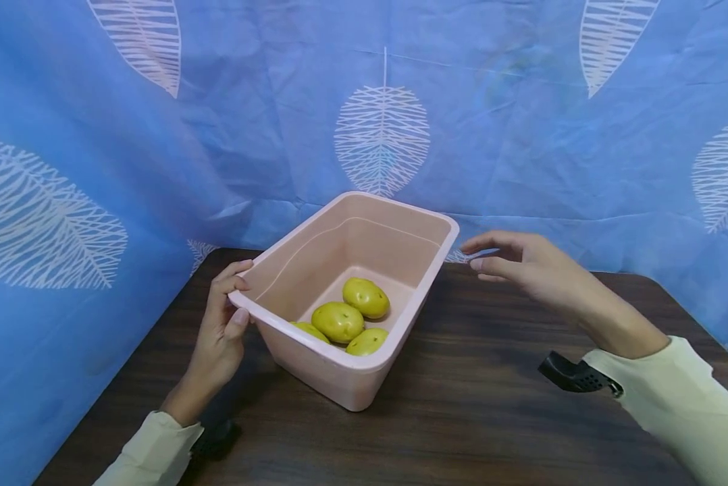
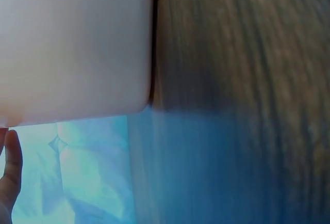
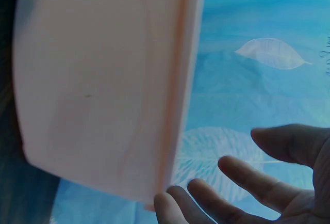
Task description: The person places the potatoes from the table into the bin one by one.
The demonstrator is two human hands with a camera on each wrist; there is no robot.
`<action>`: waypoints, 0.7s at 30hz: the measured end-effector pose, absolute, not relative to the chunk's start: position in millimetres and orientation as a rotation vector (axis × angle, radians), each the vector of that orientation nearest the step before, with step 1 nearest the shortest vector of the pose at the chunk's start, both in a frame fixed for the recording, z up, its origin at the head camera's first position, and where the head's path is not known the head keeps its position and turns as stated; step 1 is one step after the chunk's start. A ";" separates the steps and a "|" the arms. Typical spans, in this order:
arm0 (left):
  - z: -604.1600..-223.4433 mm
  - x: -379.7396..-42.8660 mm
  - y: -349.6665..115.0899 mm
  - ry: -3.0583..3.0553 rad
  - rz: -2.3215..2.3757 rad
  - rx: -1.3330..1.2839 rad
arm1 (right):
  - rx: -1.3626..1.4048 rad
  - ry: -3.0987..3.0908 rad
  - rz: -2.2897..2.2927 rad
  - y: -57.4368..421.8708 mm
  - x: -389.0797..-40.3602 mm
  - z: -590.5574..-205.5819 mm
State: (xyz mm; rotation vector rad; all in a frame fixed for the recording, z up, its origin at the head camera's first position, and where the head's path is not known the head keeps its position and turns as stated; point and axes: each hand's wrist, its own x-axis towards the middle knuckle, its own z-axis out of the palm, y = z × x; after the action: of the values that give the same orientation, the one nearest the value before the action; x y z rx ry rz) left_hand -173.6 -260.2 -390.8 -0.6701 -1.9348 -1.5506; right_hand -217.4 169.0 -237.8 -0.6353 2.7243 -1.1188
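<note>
A pale pink plastic bin (image 1: 321, 368) stands on the table, set at an angle. Several yellow-green potatoes (image 1: 338, 322) lie on its floor toward the near end; the bin's wall partly hides two of them. At the bin's near left corner, my left hand (image 1: 218, 324) grips the rim, thumb on the near outside and fingers over the edge. Off the far right corner, my right hand (image 1: 522, 263) hovers with fingers loosely bent and nothing between them. In the right wrist view, its fingers (image 3: 247, 177) are spread beside the bin's outer wall (image 3: 98, 90).
Under the bin is a dark wood-grain table (image 1: 473, 405). A blue cloth (image 1: 498, 148) with white leaf prints hangs behind it and along the left side. Black wrist devices (image 1: 577, 374) sit at the cream sleeves (image 1: 674, 405).
</note>
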 end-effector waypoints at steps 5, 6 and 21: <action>-388.8 -167.6 -260.2 -1.939 -1.525 -0.641 | -0.585 2.736 -1.105 172.8 -214.7 -262.5; -388.1 -165.9 -260.2 -1.947 -1.503 -0.631 | -0.570 2.735 -1.105 173.4 -214.2 -267.6; -341.6 -130.4 -246.4 -2.377 -0.994 -0.247 | -0.612 2.956 -0.865 177.2 -203.6 -312.4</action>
State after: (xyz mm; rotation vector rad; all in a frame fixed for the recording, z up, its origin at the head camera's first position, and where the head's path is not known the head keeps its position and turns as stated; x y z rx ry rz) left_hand -130.4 -246.4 -341.6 -0.2465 -2.3766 -0.9935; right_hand -203.6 177.2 -312.4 -0.6115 2.9564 -0.8654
